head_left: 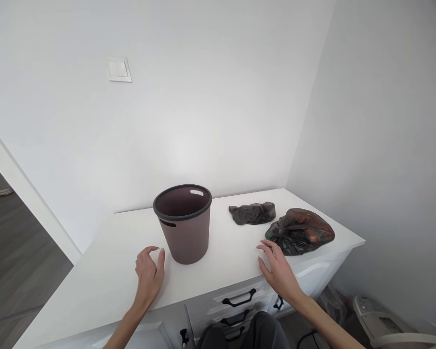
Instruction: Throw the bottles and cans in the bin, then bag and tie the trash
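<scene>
A brown plastic trash bin [189,240] with a dark rim and cut-out handle holes stands upright on the white cabinet top [225,261]. My left hand [149,271] is just left of the bin, apart from it, fingers curved and thumb spread, holding nothing. On the right, my right hand [276,269] hovers over the front edge with its fingers apart, nothing in it. Close beyond it lies a filled, tied black garbage bag [303,230] with reddish contents showing through. Farther back is a flattened, crumpled black garbage bag [253,214].
Below the top are drawers with black handles [240,297], and my knees [263,332] are in front of them. A light switch [119,70] is on the back wall. An appliance [381,320] stands on the floor at right, beside a side wall.
</scene>
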`<action>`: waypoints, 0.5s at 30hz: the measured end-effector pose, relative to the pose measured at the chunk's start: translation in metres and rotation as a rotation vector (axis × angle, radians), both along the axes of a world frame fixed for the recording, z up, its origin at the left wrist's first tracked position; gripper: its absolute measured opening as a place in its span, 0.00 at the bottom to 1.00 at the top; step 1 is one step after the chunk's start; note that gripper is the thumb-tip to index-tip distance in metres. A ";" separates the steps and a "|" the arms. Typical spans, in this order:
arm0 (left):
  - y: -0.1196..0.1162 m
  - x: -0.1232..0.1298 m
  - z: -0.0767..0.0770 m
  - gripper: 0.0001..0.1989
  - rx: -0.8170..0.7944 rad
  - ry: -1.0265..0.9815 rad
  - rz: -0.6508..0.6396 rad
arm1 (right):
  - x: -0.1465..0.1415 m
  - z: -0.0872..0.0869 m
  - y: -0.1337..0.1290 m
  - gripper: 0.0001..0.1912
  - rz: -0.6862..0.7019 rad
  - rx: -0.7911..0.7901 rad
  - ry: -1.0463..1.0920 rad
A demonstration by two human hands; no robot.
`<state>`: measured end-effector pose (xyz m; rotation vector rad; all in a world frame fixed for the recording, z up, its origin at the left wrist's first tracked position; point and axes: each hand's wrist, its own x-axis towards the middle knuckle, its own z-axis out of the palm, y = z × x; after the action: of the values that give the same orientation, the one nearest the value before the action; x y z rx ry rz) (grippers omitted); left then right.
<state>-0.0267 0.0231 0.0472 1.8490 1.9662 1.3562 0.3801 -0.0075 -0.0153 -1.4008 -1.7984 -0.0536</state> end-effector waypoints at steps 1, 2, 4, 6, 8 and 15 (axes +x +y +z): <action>0.005 -0.007 -0.009 0.22 -0.063 0.036 0.000 | -0.008 -0.001 0.006 0.15 0.003 -0.010 -0.003; 0.009 -0.012 -0.015 0.23 -0.105 0.065 0.004 | -0.015 -0.001 0.011 0.15 -0.009 -0.005 0.002; 0.015 -0.019 -0.022 0.23 -0.151 0.106 0.011 | -0.026 0.004 0.018 0.14 -0.033 0.034 0.013; 0.017 -0.021 -0.024 0.23 -0.164 0.153 -0.004 | -0.030 0.012 0.012 0.13 -0.040 0.093 0.007; 0.018 -0.022 -0.026 0.22 -0.160 0.196 -0.024 | -0.021 0.022 -0.007 0.12 -0.103 0.162 0.016; 0.028 -0.021 -0.030 0.23 -0.188 0.211 0.002 | 0.077 0.023 -0.040 0.48 -0.708 0.225 0.414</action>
<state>-0.0474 0.0515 0.0169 1.9688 2.1107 0.9716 0.4572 -0.0473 0.0076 -1.6690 -0.8773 -0.3022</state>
